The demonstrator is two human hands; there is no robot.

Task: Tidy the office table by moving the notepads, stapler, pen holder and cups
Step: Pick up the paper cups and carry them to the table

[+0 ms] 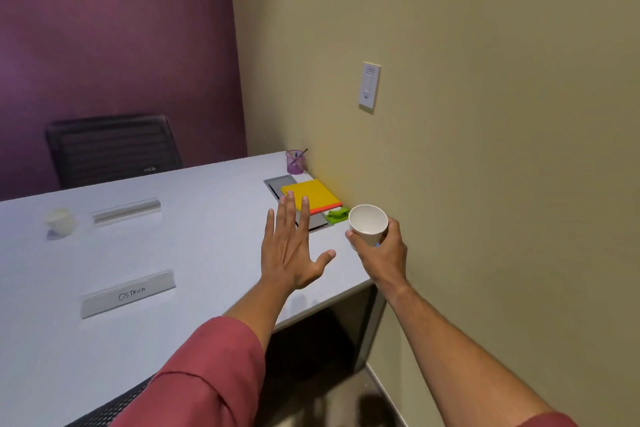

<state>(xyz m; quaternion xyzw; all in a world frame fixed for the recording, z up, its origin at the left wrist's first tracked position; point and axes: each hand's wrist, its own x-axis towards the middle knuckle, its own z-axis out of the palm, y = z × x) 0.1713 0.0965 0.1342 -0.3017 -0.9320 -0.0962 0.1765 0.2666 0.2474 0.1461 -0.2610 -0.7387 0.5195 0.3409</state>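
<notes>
My right hand (382, 255) grips a white paper cup (367, 222) above the table's right corner, beside the wall. My left hand (290, 243) hovers over the table with fingers spread and straight, holding nothing. Just beyond its fingertips lie stacked notepads (311, 196), yellow on top with an orange one under it. A green stapler (337, 215) sits between the notepads and the cup. A purple mesh pen holder (295, 162) with pens stands at the far corner by the wall. A second white cup (60, 221) stands at the far left, blurred.
The white table (194, 246) bears two name plates (128, 295) (126, 211) and a grey cable hatch (281, 182) partly under the notepads. A black chair (110, 149) stands behind the table. The beige wall (485, 184) runs close along the right edge.
</notes>
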